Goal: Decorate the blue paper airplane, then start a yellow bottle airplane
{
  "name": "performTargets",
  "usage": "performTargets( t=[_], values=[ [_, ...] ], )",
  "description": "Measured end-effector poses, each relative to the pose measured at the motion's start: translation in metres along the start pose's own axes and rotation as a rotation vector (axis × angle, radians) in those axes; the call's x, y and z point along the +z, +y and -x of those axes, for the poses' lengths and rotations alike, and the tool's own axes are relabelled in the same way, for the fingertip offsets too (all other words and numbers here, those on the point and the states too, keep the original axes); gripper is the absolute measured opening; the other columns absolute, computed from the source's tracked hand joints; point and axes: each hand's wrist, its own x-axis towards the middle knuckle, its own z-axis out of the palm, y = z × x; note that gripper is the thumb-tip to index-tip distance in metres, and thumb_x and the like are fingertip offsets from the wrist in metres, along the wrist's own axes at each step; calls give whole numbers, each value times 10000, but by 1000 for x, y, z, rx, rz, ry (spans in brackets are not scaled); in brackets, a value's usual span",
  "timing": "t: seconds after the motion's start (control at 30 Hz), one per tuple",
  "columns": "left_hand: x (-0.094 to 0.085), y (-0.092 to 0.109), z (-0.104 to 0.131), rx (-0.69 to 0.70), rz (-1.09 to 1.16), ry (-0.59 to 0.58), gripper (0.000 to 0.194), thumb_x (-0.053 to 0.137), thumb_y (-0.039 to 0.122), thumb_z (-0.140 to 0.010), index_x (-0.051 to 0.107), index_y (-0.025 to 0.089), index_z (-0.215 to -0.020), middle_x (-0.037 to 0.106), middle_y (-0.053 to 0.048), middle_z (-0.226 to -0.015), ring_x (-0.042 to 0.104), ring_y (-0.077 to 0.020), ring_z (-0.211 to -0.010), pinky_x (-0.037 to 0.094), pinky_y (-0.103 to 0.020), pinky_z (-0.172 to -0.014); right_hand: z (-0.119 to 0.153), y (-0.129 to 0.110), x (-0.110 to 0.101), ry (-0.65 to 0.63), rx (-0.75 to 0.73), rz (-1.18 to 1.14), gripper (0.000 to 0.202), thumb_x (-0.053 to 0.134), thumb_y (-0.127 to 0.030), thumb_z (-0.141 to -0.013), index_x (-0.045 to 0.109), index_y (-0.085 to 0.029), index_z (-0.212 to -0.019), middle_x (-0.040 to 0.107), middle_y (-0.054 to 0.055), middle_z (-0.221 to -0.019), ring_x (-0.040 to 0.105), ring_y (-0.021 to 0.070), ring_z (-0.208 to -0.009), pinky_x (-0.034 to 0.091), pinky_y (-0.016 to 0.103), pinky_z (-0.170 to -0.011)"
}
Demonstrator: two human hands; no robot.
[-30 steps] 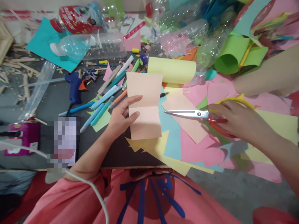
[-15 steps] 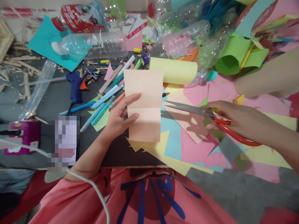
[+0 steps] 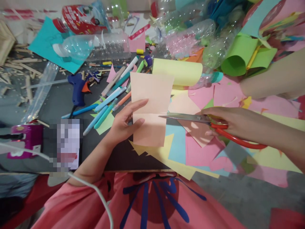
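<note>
My left hand [image 3: 128,121] grips the left edge of a pale peach sheet of paper [image 3: 152,92], which has a crease running across it. My right hand [image 3: 221,122] is wrapped round the red handles of a pair of scissors [image 3: 181,117]. The blades look nearly closed and point left, their tips at the sheet's crease a little inside its right edge. Whether the paper lies between the blades I cannot tell. Below the scissors is another peach piece of paper [image 3: 197,136] on the pile.
Markers [image 3: 109,98] and a blue glue gun [image 3: 77,89] lie to the left. Clear plastic bottles [image 3: 105,44] line the back, near a rolled yellow sheet [image 3: 181,71]. Coloured paper [image 3: 200,156] covers the right side. Another person's arm [image 3: 274,76] reaches in from the right.
The scissors have moved left until their tips overlap the peach sheet, and their blades have come closer together. The sheet has shifted slightly right, its upper part now flaring.
</note>
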Motion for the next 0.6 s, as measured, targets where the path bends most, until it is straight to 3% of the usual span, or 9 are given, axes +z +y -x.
performTargets(
  t=[0.43,0.6],
  values=[
    [3,-2,1,61,-32,-15,551,655,276,-952,495,337,-1476,655,-37,-1393,625,-249,-1298,555,-388,-1072,-3,0,-3,-99,6,-66,353,420,-340,-821,640,-280,-1090,759,75,-1022,719,277,-799,462,317,-623],
    [2,-1,0,84,-54,-14,543,654,282,-956,496,330,-1473,660,-37,-1387,630,-241,-1288,565,-388,-1063,-4,1,-2,-109,14,-93,344,421,-362,-834,633,-274,-1090,756,75,-982,712,277,-792,461,321,-631]
  ],
)
